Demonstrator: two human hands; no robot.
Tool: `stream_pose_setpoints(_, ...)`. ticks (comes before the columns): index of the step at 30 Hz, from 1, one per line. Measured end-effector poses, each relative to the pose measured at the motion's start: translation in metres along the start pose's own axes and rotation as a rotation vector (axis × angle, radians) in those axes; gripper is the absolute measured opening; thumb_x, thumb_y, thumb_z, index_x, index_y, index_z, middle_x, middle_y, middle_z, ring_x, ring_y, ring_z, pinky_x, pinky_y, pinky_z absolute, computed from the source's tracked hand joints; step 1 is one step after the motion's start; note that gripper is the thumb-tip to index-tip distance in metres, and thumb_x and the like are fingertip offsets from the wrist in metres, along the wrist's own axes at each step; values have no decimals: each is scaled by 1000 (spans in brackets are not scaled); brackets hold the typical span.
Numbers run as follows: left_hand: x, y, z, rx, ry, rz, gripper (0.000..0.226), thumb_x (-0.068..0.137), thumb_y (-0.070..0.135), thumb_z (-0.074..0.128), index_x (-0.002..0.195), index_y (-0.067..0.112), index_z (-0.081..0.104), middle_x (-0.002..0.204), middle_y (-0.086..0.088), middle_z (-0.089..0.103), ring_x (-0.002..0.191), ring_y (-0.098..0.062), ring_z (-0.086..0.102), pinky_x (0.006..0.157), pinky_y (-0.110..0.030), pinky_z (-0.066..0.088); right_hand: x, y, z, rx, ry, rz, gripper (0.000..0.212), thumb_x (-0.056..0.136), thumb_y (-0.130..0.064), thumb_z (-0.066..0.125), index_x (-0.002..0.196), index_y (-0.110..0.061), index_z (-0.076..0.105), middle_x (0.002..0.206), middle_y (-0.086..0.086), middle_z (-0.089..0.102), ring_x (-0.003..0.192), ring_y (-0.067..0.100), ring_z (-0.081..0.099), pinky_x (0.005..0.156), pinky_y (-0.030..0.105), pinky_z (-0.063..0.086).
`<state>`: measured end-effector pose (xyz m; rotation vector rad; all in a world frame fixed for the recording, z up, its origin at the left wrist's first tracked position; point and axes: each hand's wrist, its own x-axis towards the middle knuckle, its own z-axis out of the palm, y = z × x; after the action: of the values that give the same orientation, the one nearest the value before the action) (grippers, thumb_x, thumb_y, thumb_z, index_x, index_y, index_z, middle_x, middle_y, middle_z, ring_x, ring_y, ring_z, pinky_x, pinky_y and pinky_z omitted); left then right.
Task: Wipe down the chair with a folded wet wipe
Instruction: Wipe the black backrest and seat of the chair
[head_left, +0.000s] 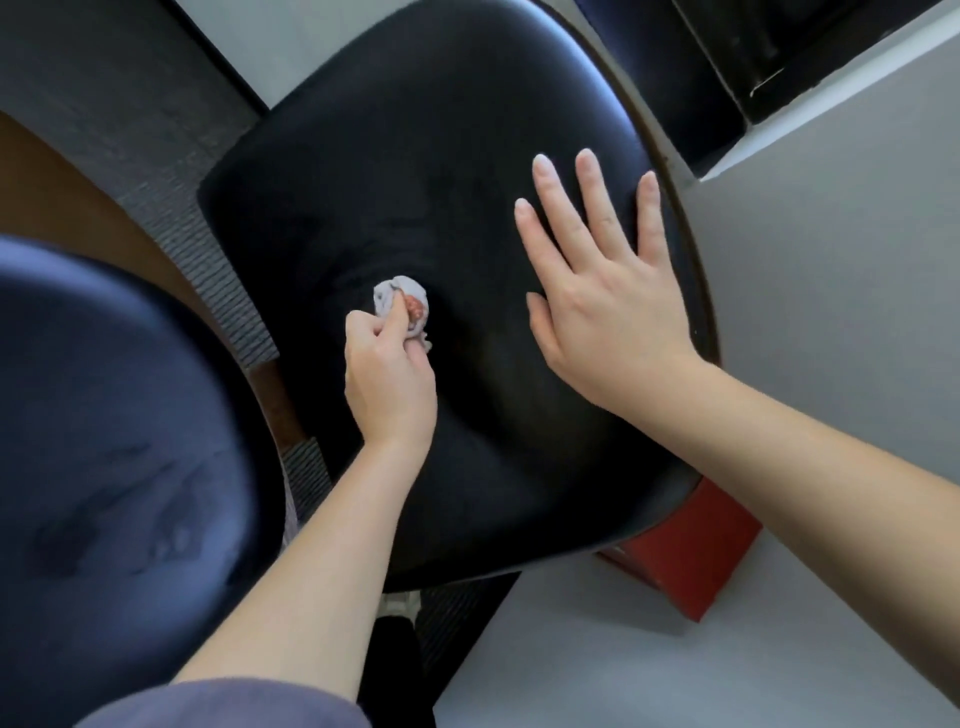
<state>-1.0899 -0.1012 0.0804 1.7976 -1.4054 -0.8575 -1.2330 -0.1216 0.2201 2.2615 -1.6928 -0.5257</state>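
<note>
From the head view, looking straight down, the black padded seat of the chair (415, 156) fills the middle of the frame. Its surface is smooth and slightly glossy, with a shallow dip near the centre.

The left hand (389, 374) comes in from the lower edge with its fingers curled. The thumb and fingertips pinch the wet wipe (402, 306), which is bunched into a small pale wad. The wipe is pressed against the seat at the central dip and shows a reddish-brown mark on its upper side.

The right hand (608, 291) lies flat on the right part of the seat, palm down. Its fingers are straight and spread apart, pointing towards the far rim, and it holds nothing. It is near the left hand but does not touch it or the wipe.

At the left a second chair (104, 441) with a bluish seat is seen blurred, beside the black one. A red box (691, 551) sits on the pale grey floor (831, 312), partly hidden under the near right edge of the black seat. A grey ribbed mat (228, 234) shows between the two seats. A dark sleeve (234, 706) shows at the bottom edge.
</note>
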Motion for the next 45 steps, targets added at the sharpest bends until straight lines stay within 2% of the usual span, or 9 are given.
stream_pose_setpoints(4, 11, 10, 5, -18, 10, 223, 41, 92, 3, 53, 130, 15, 62, 92, -1, 44, 78, -20, 52, 60, -31, 48, 44, -7, 6, -174, -36, -53, 70, 97, -52, 28, 155, -19, 7, 162, 12, -9, 147, 37, -10, 115, 63, 0)
stream_pose_setpoints(8, 43, -23, 8, -66, 117, -208, 42, 87, 24, 44, 124, 25, 65, 93, 1, 41, 77, -28, 60, 65, -47, 57, 49, -6, 9, -288, -44, -101, 73, 96, -57, 18, 154, -18, -3, 160, 15, -15, 145, 42, -13, 113, 67, 1)
stream_pose_setpoints(13, 36, 11, 5, 23, 52, 298, 39, 91, 7, 50, 127, 15, 64, 91, -1, 43, 75, -18, 50, 58, -32, 46, 49, -8, 5, -260, -44, -115, 71, 97, -53, 16, 155, -16, -2, 159, 17, -16, 145, 44, -12, 113, 67, 3)
stream_pose_setpoints(18, 58, 0, 5, -5, 139, -32, 35, 92, 6, 50, 120, 15, 69, 90, -1, 41, 73, -16, 47, 63, -41, 51, 50, -9, 3, -231, -58, -123, 70, 97, -52, 18, 155, -15, -1, 160, 17, -15, 145, 44, -12, 112, 68, 3)
stream_pose_setpoints(23, 48, 18, 8, 69, 78, 341, 43, 90, 2, 47, 128, 12, 63, 89, -9, 48, 75, -22, 50, 56, -29, 41, 48, -8, 3, -214, -50, -121, 70, 98, -50, 20, 155, -15, 2, 160, 17, -14, 145, 44, -12, 112, 68, 3)
stream_pose_setpoints(31, 88, -82, 5, -12, 220, -724, 32, 98, 35, 42, 107, 10, 58, 102, -7, 67, 94, -27, 63, 86, -36, 45, 49, -9, 9, -212, -34, -129, 70, 98, -50, 19, 155, -15, 0, 160, 17, -14, 144, 46, -12, 110, 69, -2)
stream_pose_setpoints(33, 93, -80, 5, -48, 251, -748, 28, 97, 32, 44, 105, 10, 60, 100, -7, 65, 90, -23, 62, 86, -34, 45, 49, -9, 8, -215, -28, -129, 70, 98, -50, 19, 155, -15, 1, 160, 17, -13, 144, 46, -11, 110, 69, -1)
stream_pose_setpoints(40, 42, -44, 9, 42, 76, 117, 35, 88, 3, 50, 116, 10, 70, 86, -3, 44, 73, -18, 46, 63, -29, 40, 48, -9, 8, -209, -29, -130, 70, 98, -49, 22, 155, -14, 3, 160, 18, -13, 144, 47, -11, 110, 69, 0)
stream_pose_setpoints(45, 78, -82, 6, 88, 176, -481, 29, 98, 20, 49, 120, 11, 65, 101, -13, 56, 91, -30, 59, 78, -38, 44, 49, -8, 8, -190, -21, -137, 70, 98, -49, 22, 155, -14, 4, 160, 18, -12, 144, 46, -11, 110, 69, -1)
